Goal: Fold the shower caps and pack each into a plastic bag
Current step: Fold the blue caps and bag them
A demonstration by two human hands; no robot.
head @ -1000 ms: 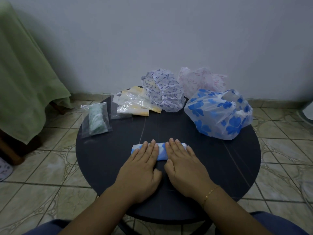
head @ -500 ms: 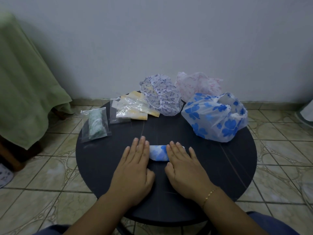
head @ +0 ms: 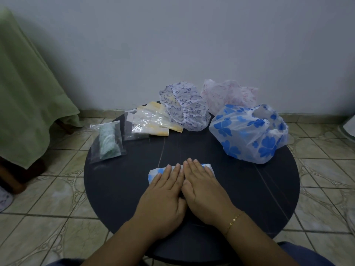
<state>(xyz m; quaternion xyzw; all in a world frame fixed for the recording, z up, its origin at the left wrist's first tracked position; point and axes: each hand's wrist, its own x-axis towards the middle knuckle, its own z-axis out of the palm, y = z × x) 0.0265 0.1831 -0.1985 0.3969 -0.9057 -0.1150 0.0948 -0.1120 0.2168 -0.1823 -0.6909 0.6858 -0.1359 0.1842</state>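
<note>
A folded blue-flowered shower cap lies as a narrow strip at the middle of the round black table. My left hand and my right hand press flat on it side by side, fingers straight, covering most of it. Three unfolded caps sit at the back right: a blue-flowered one, a purple-patterned one and a pink one. A stack of clear plastic bags lies at the back left. A green cap packed in a bag rests at the left edge.
A green cloth hangs over furniture on the left. A pale wall stands just behind the table. Tiled floor surrounds it.
My hands have come together over the folded cap; half a second ago they lay apart with the cap showing between them.
</note>
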